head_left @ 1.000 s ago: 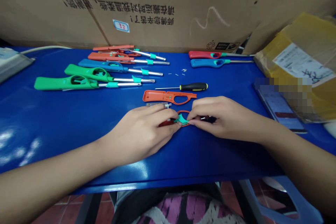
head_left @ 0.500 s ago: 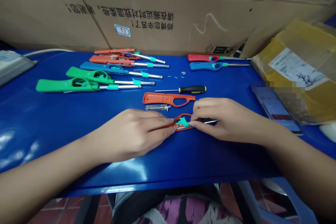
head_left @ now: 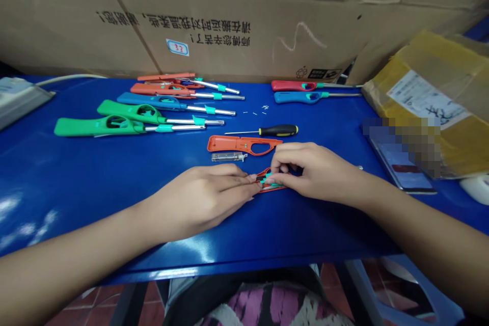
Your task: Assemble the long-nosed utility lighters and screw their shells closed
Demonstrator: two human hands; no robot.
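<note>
An orange lighter half-shell (head_left: 272, 189) lies on the blue table with its inner side up, a small teal part (head_left: 266, 179) inside it. My left hand (head_left: 208, 198) is closed over the shell's left end and covers most of it. Thumb and forefinger of my right hand (head_left: 307, 170) pinch at the teal part. Just above lies the other orange half-shell (head_left: 227, 144), with a clear fuel tank (head_left: 228, 156) beneath it. Behind them rests a black and yellow screwdriver (head_left: 278, 131).
Several lighters (head_left: 103, 125) in green, blue and orange lie at the back left. Red and blue lighters (head_left: 298, 97) are at the back right, near small screws (head_left: 264, 108). A cardboard box (head_left: 183, 15) stands behind; a phone (head_left: 410, 175) and taped package (head_left: 428, 97) sit right.
My right hand has moved slightly left, its fingers now more curled over the teal part. The metal rod seen under that hand before is now hidden. The view has shifted slightly.
</note>
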